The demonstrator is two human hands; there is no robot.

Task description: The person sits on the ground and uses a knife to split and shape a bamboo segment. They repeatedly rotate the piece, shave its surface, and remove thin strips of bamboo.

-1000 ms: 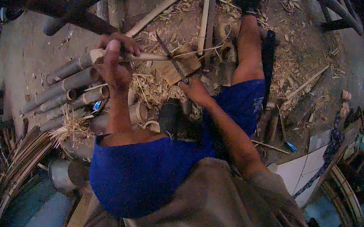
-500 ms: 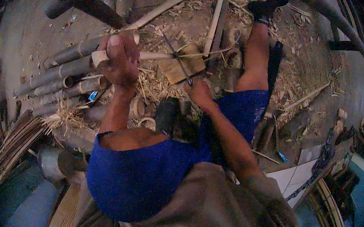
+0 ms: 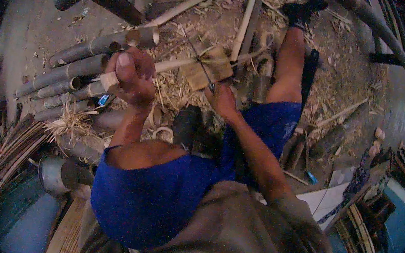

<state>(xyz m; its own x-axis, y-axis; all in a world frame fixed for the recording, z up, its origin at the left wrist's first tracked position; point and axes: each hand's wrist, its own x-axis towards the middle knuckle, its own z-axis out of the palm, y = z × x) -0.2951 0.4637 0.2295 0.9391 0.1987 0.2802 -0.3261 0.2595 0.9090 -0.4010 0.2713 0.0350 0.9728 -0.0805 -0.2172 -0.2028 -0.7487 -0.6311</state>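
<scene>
1. Left hand [image 3: 130, 77]: fist clenched round pale strip [image 3: 173, 65], upper left of frame, thumb uppermost.
2. Right hand [image 3: 223, 101]: gripping knife [image 3: 198, 58], upper centre, forearm slanting up-left; blade crosses strip at wooden block [image 3: 219, 69].

Left hand [image 3: 131, 76], left of centre, wrapped around pale wooden strip [image 3: 173, 65]; right hand [image 3: 223, 101], mid-frame, grips knife [image 3: 205, 72], blade crossing the strip above a wooden block [image 3: 199, 80]. Bamboo poles [image 3: 60, 81] lie centre left, tangle of thin shavings [image 3: 74, 123] just below, long thin strips [image 3: 11, 162] lower left. Wood chips [image 3: 172, 94] litter floor [image 3: 36, 32] around block and upper right.
</scene>
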